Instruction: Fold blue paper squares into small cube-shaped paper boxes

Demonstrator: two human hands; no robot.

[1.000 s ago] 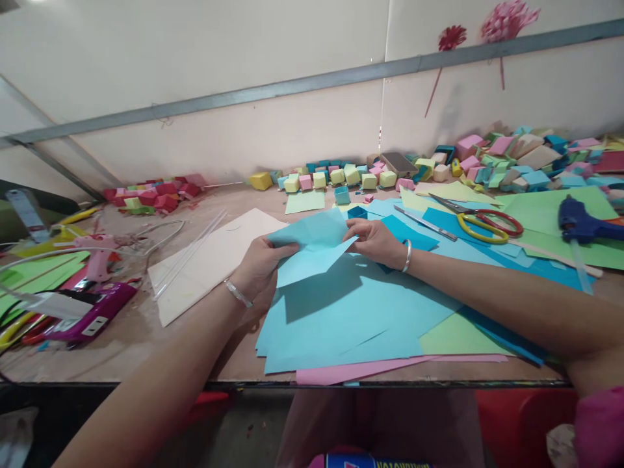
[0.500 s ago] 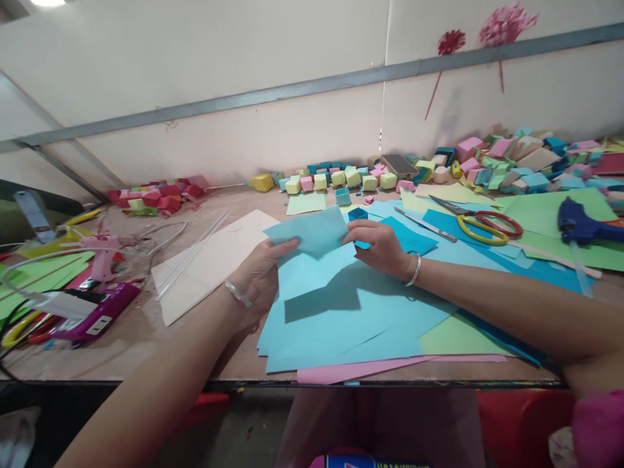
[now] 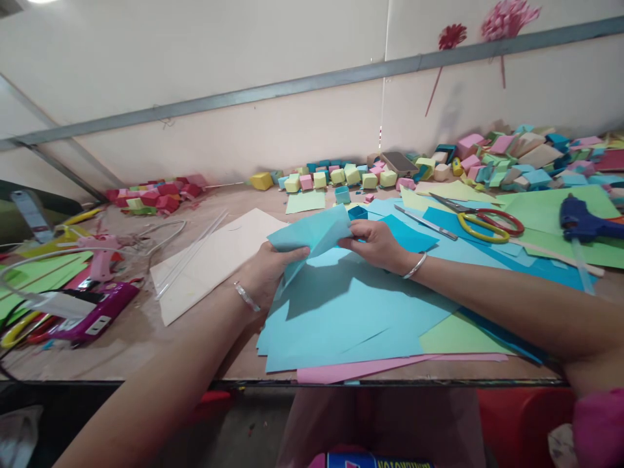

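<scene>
Both of my hands hold a light blue sheet of paper (image 3: 312, 229) above the table, and the sheet is bent over on itself. My left hand (image 3: 271, 276) grips its left side, thumb on top and the other fingers underneath. At the right end, the thumb and fingers of my right hand (image 3: 374, 243) pinch the paper's edge. Beneath them lies a stack of larger light blue sheets (image 3: 351, 318), shaded by the held piece. Just past my right hand sit a small open blue paper box (image 3: 357, 213) and a darker blue sheet (image 3: 409, 235).
A craft knife (image 3: 425, 222), scissors (image 3: 482, 227) and a blue glue gun (image 3: 587, 221) lie to the right. Small paper boxes (image 3: 351, 174) line the wall, heaped at far right. On the left are cream paper (image 3: 214, 273), a purple power strip (image 3: 104, 315) and a pink glue gun (image 3: 103, 259).
The paper's lower flap, which hung toward me, is now folded in under the sheet. My right hand has shifted slightly left and down to pinch the right edge.
</scene>
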